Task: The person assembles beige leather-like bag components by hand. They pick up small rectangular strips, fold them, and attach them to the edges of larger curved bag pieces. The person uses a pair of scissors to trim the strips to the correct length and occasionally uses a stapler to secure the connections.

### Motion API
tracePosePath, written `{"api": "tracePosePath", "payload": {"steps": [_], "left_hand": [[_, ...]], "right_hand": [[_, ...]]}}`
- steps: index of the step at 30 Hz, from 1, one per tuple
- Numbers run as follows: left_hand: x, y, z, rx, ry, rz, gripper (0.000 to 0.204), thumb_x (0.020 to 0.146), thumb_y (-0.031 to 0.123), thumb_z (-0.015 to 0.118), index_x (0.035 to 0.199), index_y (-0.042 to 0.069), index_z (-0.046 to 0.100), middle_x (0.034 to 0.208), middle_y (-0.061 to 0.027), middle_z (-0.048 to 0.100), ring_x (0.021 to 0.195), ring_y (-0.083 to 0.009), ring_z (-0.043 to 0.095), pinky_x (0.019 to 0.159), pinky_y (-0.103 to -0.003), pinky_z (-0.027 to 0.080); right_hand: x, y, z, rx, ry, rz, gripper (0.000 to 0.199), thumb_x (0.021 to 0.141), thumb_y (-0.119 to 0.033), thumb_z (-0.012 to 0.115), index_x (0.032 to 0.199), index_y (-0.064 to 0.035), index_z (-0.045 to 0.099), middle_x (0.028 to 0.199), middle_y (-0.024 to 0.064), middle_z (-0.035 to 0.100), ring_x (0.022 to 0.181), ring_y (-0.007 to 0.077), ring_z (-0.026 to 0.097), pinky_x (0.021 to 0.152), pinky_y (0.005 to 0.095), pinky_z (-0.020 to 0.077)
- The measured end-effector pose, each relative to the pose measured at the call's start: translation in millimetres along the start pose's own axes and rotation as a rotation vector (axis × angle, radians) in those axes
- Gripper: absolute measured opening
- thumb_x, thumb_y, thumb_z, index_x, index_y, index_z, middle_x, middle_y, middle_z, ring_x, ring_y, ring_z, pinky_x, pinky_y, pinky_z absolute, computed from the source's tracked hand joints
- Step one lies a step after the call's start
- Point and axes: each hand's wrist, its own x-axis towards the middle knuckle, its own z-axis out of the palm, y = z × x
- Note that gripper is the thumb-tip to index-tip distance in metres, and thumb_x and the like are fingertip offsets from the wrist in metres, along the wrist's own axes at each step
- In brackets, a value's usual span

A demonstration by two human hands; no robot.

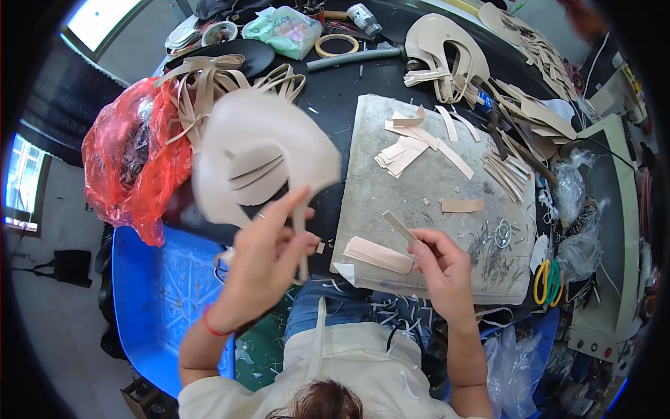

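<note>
My left hand (259, 262) is closed at the lower edge of a large beige leather bag piece (244, 126), with a narrow strap end hanging past the fingers. This piece has a curved opening and several slits, and it is slightly blurred. Between the thumb and fingers of my right hand (441, 269) is a short beige strip (398, 227), raised over the worn grey board (412, 202). Just beside that hand lies a neat stack of pale strips (377, 256). Farther up the board are a loose pile of strips (405, 153) and one single strip (463, 205).
A red plastic bag (136, 167) and a blue bin (164, 300) are at the left. Toward the back lie a tape roll (320, 47) and another beige bag piece (436, 35). Scissors (539, 283) and a grey machine (599, 237) stand at the right.
</note>
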Motion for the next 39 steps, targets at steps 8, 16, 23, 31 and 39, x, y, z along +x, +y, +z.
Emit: {"api": "tracePosePath", "payload": {"steps": [8,16,23,31,39], "left_hand": [[-20.9,-31.8,40.4,-0.586,0.037,-0.183,0.039,0.084,-0.004,0.061,0.120,-0.007,0.048,0.106,-0.0155,0.062,0.097,-0.0205,0.062,0.079,-0.030,0.055],[-28.9,-35.0,41.4,-0.615,0.035,-0.243,0.044,0.081,-0.003,0.065,0.122,-0.006,0.049,0.105,-0.0109,0.061,0.093,-0.0161,0.061,0.076,-0.025,0.052],[-28.6,-27.8,42.3,-0.807,0.099,-0.328,0.029,0.088,0.002,0.057,0.115,-0.005,0.052,0.099,-0.0090,0.059,0.092,-0.0149,0.061,0.078,-0.027,0.053],[-33.3,-39.4,50.6,-0.702,0.092,-0.333,0.021,0.092,0.007,0.053,0.109,-0.006,0.056,0.100,-0.0083,0.059,0.092,-0.0144,0.061,0.079,-0.028,0.053],[-37.1,-34.5,52.6,-0.757,-0.040,-0.316,0.028,0.092,0.010,0.056,0.115,-0.006,0.056,0.099,-0.0095,0.064,0.088,-0.0138,0.062,0.078,-0.025,0.051]], "right_hand": [[8.6,-9.9,24.8,0.116,-0.166,-0.043,0.015,0.088,-0.004,0.057,0.102,0.0006,0.063,0.089,0.0055,0.061,0.080,0.0093,0.060,0.068,0.0220,0.0471],[14.2,-8.0,45.4,-0.087,-0.335,-0.035,0.014,0.083,-0.006,0.064,0.095,0.0020,0.064,0.080,0.0050,0.063,0.064,0.0051,0.057,0.054,0.0191,0.0441],[12.1,-7.3,48.0,0.047,-0.317,0.065,0.012,0.082,-0.004,0.064,0.093,0.0028,0.064,0.080,0.0048,0.063,0.067,0.0052,0.057,0.057,0.0194,0.0460],[4.4,-6.2,49.9,0.036,-0.273,-0.022,0.010,0.081,-0.003,0.065,0.090,0.0020,0.065,0.081,0.0061,0.062,0.069,0.0076,0.059,0.058,0.0202,0.0475],[-7.1,-20.2,51.8,-0.162,-0.135,-0.092,0.015,0.082,-0.002,0.064,0.092,0.0014,0.053,0.080,0.0100,0.062,0.066,0.0140,0.062,0.057,0.0249,0.0505]]}}
